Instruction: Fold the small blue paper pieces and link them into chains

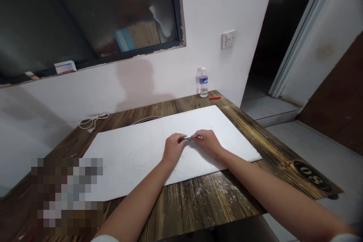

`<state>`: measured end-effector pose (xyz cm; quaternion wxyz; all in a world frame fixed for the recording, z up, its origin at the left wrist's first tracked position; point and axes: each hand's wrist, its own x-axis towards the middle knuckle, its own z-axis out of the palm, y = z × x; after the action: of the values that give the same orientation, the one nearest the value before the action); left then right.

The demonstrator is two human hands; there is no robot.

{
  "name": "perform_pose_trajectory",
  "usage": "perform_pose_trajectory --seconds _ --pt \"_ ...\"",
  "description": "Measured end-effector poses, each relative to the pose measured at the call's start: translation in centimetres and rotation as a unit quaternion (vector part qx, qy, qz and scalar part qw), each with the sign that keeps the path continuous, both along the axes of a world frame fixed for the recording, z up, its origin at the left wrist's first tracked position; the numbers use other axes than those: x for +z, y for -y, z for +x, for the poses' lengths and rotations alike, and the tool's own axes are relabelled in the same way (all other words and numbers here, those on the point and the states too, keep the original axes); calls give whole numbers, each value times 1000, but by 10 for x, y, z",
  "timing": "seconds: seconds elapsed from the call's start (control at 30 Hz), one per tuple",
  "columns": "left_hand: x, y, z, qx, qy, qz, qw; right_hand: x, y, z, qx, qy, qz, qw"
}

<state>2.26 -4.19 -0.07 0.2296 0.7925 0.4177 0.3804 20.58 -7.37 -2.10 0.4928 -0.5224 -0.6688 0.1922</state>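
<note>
Both hands were together over a white board (133, 162) lying flat on a scorched-wood table (198, 200). The left hand (173, 148) and right hand (207, 143) pinched a small blue-and-white item (188, 139) between their fingertips (too small to identify). Far table edge, by the wall: upright plastic water bottle (203, 82), with a red stick (215, 97) just beside it. White cord (92, 121) lay looped at the table's back edge. Wall socket (228, 39) sat above the bottle. Black "08" tag (312, 176) was on the table's right side.
</note>
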Motion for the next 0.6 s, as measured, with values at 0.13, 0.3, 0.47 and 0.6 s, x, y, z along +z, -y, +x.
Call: perform_pose_trajectory --seconds 0.13,0.3,0.47,0.6 --pt "-1 0 0 -10 -46 -2 999 0 -2 2 -40 53 -30 997" --pt "0 0 0 -2 -17 -46 999 0 -1 3 -33 51 -28 998" --pt "2 1 0 1 11 -58 998 2 0 2 -30 -18 -61 998" --pt "-2 -1 -1 26 -16 -59 998 2 -1 3 -82 48 -88 992"
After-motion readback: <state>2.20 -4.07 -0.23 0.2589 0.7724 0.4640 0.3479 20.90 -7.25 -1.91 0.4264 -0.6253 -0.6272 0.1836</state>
